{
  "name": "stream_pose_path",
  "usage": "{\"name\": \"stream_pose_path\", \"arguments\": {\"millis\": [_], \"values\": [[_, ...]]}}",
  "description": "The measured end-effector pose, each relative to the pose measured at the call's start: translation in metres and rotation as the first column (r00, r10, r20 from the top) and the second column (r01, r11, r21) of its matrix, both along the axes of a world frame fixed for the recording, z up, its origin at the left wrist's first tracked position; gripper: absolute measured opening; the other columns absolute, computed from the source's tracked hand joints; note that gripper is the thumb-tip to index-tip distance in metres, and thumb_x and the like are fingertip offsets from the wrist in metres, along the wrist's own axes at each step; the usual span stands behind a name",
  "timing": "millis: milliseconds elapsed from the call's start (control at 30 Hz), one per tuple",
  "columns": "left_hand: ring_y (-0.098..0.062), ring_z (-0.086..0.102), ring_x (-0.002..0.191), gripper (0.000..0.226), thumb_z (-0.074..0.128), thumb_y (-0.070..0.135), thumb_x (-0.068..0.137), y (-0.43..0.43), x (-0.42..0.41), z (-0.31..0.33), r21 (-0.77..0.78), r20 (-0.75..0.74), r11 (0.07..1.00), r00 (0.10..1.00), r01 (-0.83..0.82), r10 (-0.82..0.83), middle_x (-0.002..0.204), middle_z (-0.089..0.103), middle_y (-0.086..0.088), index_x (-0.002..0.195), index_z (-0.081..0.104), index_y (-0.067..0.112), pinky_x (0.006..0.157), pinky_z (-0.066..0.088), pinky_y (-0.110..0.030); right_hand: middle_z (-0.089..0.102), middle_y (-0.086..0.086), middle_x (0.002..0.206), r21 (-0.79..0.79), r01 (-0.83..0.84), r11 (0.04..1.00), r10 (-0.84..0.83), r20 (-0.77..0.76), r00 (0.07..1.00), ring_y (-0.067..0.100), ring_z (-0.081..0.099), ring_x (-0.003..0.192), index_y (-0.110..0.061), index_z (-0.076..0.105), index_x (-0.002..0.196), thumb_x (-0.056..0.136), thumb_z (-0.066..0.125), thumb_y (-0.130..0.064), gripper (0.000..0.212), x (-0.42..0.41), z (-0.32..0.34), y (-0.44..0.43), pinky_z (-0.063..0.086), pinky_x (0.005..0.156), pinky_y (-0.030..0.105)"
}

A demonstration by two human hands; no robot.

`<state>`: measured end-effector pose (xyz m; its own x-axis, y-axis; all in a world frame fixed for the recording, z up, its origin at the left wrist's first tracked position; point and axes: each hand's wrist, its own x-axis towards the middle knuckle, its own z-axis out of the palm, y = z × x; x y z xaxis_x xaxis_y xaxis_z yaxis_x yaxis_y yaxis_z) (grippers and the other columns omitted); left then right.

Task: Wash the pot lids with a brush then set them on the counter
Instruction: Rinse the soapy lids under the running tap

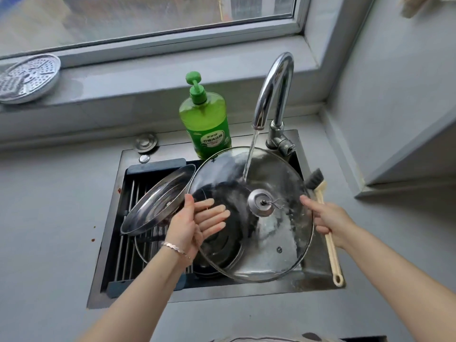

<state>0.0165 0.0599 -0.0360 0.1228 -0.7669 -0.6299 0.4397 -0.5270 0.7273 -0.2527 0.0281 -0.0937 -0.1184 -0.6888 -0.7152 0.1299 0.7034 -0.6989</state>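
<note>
Presently the glass lid point(276, 243) is held tilted over the sink point(111, 218), under the stream from the tap point(274, 90). Its left rim is pinched by the left hand point(195, 218), with the thumb on top and straight fingers spread beneath the glass. The right hand point(328, 218) is curled round the brush point(332, 253), with one finger stretched to the right rim. For a good rinse, the lid should be turned so that water crosses the whole face and the knob point(260, 202). Both rims should be firmly supported, as wet glass is likely slippery. A steel lid point(158, 198) is propped on the rack point(123, 257) at left. What lies beneath the glass is dark and cannot be identified.
</note>
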Motion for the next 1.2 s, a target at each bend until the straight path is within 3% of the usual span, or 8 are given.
{"name": "stream_pose_path", "arguments": {"millis": [100, 233, 367, 533, 767, 933, 1033, 1200], "values": [[-0.021, 0.07, 0.073, 0.042, 0.028, 0.042, 0.099, -0.004, -0.008, -0.028, 0.101, 0.173, 0.994, 0.983, 0.036, -0.053, 0.097, 0.069, -0.019, 0.106, 0.051, 0.008, 0.058, 0.058, -0.03, 0.039, -0.008, 0.048, -0.1, -0.022, 0.995, 0.001, -0.212, 0.977, 0.001, 0.035, 0.028, -0.017, 0.055, 0.081, 0.084, 0.067, -0.028, 0.017, -0.002, 0.018, -0.001, 0.024, 0.029, 0.013], [-0.016, 0.06, 0.088, 0.047, 0.034, 0.051, 0.095, -0.018, -0.022, -0.049, 0.343, 0.183, 0.939, 0.982, -0.027, -0.038, 0.108, 0.057, -0.009, 0.128, 0.046, 0.019, 0.071, 0.048, -0.031, 0.057, -0.003, 0.077, -0.247, -0.114, 0.962, 0.0, -0.419, 0.908, 0.008, 0.05, 0.066, -0.015, 0.06, 0.085, 0.08, 0.072, -0.028, 0.018, -0.005, 0.042, -0.011, 0.039, 0.061, 0.024], [-0.013, 0.06, 0.084, 0.046, 0.038, 0.061, 0.09, -0.028, -0.023, -0.044, 0.415, 0.044, 0.897, 0.989, -0.148, 0.143, 0.086, 0.061, 0.003, 0.088, 0.058, 0.02, 0.093, 0.04, -0.038, 0.058, -0.002, 0.077, -0.285, -0.149, 0.947, -0.01, -0.488, 0.873, 0.015, 0.053, 0.075, -0.017, 0.06, 0.083, 0.083, 0.068, -0.032, 0.016, -0.006, 0.052, -0.013, 0.042, 0.073, 0.033], [-0.005, 0.048, 0.056, 0.044, 0.053, 0.055, 0.086, -0.033, -0.016, -0.034, 0.337, 0.062, 0.903, 0.964, -0.265, 0.26, 0.064, 0.052, 0.007, 0.061, 0.048, 0.019, 0.055, 0.038, -0.019, 0.041, -0.001, 0.062, -0.24, 0.098, 0.966, -0.178, -0.339, 0.924, 0.005, 0.036, 0.044, -0.015, 0.058, 0.078, 0.093, 0.049, -0.04, 0.031, -0.009, 0.021, -0.002, 0.028, 0.039, 0.015], [-0.02, 0.046, 0.063, 0.053, 0.056, 0.057, 0.081, -0.019, -0.024, -0.027, 0.163, 0.368, 0.934, 0.898, -0.318, 0.241, 0.058, 0.048, 0.0, 0.049, 0.044, 0.016, 0.078, 0.043, -0.035, 0.033, 0.003, 0.061, 0.217, 0.367, 0.904, -0.4, 0.129, 0.908, 0.005, 0.02, 0.023, -0.015, 0.036, 0.062, 0.091, 0.045, -0.039, 0.039, -0.003, -0.017, 0.017, 0.011, 0.025, 0.009], [-0.018, 0.031, 0.058, 0.046, 0.057, 0.039, 0.083, -0.01, -0.027, -0.011, -0.126, 0.381, 0.959, 0.881, -0.252, 0.281, 0.056, 0.034, -0.001, 0.049, 0.036, 0.017, 0.06, 0.028, -0.03, 0.041, 0.004, 0.061, 0.333, 0.155, 0.93, -0.326, 0.553, 0.767, 0.006, 0.03, 0.03, -0.009, 0.047, 0.072, 0.022, 0.084, -0.001, 0.062, -0.009, -0.026, 0.028, 0.021, 0.023, 0.013], [-0.016, 0.032, 0.055, 0.042, 0.055, 0.023, 0.086, -0.008, -0.019, -0.008, -0.27, 0.372, 0.955, 0.902, -0.119, 0.218, 0.054, 0.035, -0.001, 0.047, 0.039, 0.017, 0.059, 0.029, -0.029, 0.058, 0.026, 0.085, 0.378, -0.023, 0.925, -0.212, 0.567, 0.796, 0.007, 0.036, 0.035, 0.006, 0.056, 0.107, 0.048, 0.077, 0.004, 0.062, -0.013, -0.022, 0.032, 0.025, 0.027, 0.01], [-0.011, 0.053, 0.077, 0.018, 0.058, 0.019, 0.066, -0.012, 0.003, -0.003, -0.43, 0.292, 0.892, 0.956, 0.137, -0.006, 0.079, 0.063, 0.007, 0.049, 0.053, 0.019, 0.076, 0.043, -0.022, 0.072, 0.01, 0.091, 0.247, -0.148, 0.958, 0.042, 0.387, 0.921, 0.002, 0.029, 0.028, 0.006, 0.049, 0.117, 0.087, 0.047, 0.002, 0.03, -0.003, -0.025, 0.033, 0.022, 0.026, 0.011]]}}
